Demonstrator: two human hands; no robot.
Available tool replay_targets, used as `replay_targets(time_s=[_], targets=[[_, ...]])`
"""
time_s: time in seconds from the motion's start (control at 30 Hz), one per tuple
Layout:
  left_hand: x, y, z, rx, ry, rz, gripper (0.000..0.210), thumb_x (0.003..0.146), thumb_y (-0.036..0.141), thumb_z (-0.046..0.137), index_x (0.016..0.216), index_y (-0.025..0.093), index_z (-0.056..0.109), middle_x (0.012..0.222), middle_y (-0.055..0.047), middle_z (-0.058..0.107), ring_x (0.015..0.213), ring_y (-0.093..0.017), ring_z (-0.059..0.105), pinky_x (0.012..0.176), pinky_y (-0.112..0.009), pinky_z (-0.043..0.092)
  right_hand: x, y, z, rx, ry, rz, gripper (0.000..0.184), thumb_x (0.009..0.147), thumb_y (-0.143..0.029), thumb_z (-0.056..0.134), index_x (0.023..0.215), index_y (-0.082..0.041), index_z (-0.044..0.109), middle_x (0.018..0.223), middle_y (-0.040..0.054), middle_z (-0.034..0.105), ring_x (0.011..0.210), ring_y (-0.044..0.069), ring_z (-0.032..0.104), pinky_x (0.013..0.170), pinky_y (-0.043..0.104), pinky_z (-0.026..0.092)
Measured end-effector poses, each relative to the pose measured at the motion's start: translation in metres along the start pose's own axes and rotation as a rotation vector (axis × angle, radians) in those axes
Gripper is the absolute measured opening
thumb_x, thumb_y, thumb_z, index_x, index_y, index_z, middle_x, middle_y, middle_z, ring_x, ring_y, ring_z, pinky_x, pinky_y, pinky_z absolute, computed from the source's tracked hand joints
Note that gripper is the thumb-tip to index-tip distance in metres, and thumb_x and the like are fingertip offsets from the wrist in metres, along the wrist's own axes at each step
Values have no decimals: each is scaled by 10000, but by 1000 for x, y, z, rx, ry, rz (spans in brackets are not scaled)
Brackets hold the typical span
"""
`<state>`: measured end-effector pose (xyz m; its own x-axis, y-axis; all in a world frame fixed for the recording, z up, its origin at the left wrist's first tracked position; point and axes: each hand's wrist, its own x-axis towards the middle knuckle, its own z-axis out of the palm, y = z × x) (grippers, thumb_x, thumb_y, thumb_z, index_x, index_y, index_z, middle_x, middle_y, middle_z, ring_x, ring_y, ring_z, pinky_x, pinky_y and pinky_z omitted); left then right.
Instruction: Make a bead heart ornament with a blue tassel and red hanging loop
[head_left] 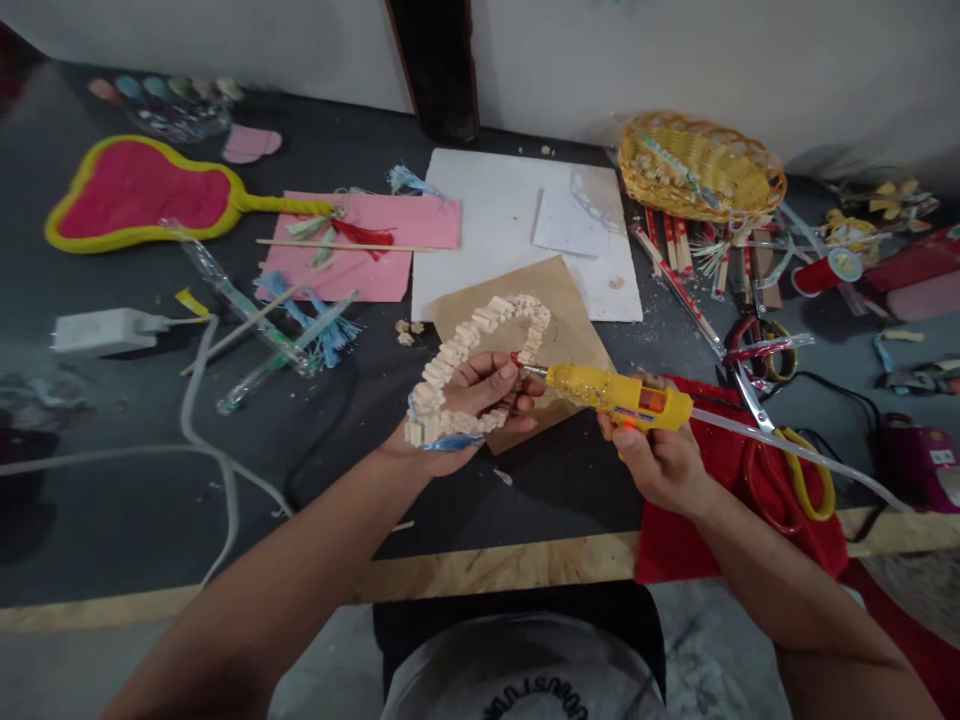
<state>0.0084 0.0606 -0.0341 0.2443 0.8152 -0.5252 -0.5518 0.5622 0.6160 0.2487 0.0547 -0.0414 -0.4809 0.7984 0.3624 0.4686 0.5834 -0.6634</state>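
My left hand [491,392] is closed on a curved frame [457,350] built of many small pale wooden pieces, with a bit of blue at its lower end. My right hand [660,455] grips a yellow glue gun [619,392], from whose back a long clear glue stick [795,455] trails to the right. The gun's metal nozzle points left and meets a small red spot near my left fingertips; whether it touches the frame is hard to tell. Beneath the frame lies a brown sheet [517,275] on the dark table.
A wicker basket [701,165] stands at the back right. Scissors [750,390] with yellow handles lie near a red cloth [675,540]. At left are a pink and yellow paddle-shaped piece [150,195], tassels [319,325] and a white plug adapter [109,332] with cable. A white board [480,190] lies behind.
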Motion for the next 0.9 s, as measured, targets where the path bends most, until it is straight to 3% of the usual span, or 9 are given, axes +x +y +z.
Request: replay_targets(time_s=[0.2,0.47,0.9], targets=[[3,-5,-9,-8,-40,18,279,731,268,860,884,126,675,847,-66,737,659,-114,674,600,-241,636,-1,1,1,-60,-7,-13,290,1012,-368,426,856,-212,614,851,87,666,938,256,621,824,443,530],[5,-9,-10,-39,-101,28,218,751,265,840,810,117,691,825,-63,718,635,-108,656,587,-232,621,0,1,3,-181,56,-50,275,1002,-410,448,920,-230,640,868,84,645,883,257,590,781,449,514],[6,-8,-12,-32,-106,20,232,730,264,855,829,125,698,787,-43,709,632,-111,656,584,-222,612,-4,1,7,-107,83,0,271,989,-445,470,909,-236,623,873,85,598,898,265,565,794,457,521]])
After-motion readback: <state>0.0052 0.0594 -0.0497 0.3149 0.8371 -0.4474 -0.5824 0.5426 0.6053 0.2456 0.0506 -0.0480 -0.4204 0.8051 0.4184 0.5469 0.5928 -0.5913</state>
